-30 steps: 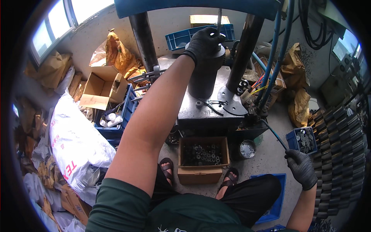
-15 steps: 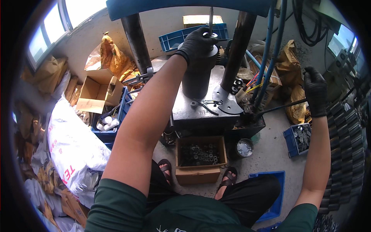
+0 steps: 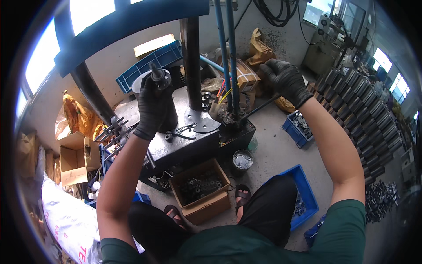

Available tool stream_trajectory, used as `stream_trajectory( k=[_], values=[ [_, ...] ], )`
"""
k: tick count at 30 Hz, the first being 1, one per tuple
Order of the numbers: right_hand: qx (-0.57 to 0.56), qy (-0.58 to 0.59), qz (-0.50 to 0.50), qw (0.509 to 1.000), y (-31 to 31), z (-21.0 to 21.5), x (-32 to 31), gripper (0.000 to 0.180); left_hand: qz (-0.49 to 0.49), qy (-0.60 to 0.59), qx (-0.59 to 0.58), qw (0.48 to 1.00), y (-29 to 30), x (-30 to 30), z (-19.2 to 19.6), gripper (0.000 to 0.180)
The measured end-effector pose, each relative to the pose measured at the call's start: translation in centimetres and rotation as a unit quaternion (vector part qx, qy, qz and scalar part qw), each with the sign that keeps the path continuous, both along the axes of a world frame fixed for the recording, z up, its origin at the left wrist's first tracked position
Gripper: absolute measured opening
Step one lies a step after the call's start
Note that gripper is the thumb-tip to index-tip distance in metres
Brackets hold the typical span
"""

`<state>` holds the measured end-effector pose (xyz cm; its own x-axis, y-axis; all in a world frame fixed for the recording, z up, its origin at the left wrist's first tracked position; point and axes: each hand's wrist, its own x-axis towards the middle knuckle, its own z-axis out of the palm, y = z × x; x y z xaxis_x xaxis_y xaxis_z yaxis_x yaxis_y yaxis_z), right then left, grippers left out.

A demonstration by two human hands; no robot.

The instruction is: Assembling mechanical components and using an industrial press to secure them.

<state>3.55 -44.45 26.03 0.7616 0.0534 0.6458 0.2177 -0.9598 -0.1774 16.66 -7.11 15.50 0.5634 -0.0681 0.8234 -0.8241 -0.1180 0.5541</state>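
My left hand [image 3: 153, 105], in a black glove, grips a dark metal cylinder [image 3: 167, 115] standing upright on the black press bed [image 3: 193, 141], with a bolt-like part [image 3: 159, 75] sticking out above my fingers. In its own black glove, my right hand [image 3: 285, 79] is closed around the end of a thin black lever [image 3: 255, 109] that runs down to the valve block [image 3: 233, 119] at the right of the press. A vertical steel column [image 3: 191, 57] rises just behind the cylinder.
A cardboard box of dark rings [image 3: 201, 189] sits between my feet, a small tin of parts [image 3: 242, 159] beside it. Blue crates [image 3: 298, 127] [image 3: 303, 193] lie to the right, rows of dark cylinders [image 3: 365, 119] further right. Open cartons [image 3: 74, 160] and a white sack [image 3: 66, 220] are on the left.
My right hand rose from low beside the blue crate to the lever and closed on it. My left hand stayed on the cylinder; my head shifted, moving the press leftward in view.
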Motion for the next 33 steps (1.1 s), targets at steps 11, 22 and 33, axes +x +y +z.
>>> stream_trajectory(
  k=[11, 22, 33],
  values=[
    [-0.045, -0.061, 0.173, 0.982, 7.9, -10.5, -16.3, 0.036, -0.295, 0.531, 0.003, 0.795, 0.3, -19.6, -9.8, 0.052],
    [0.788, 0.351, 0.151, 0.483, 16.2, -24.7, -15.1, 0.034, -0.362, 0.461, 0.171, 0.792, -0.8, -20.1, -12.0, 0.060],
    [0.899, 0.201, 0.059, 0.385, 11.0, -21.5, -16.7, 0.021, -0.275, 0.480, 0.205, 0.807, 1.5, -12.9, -14.5, 0.043]
  ],
)
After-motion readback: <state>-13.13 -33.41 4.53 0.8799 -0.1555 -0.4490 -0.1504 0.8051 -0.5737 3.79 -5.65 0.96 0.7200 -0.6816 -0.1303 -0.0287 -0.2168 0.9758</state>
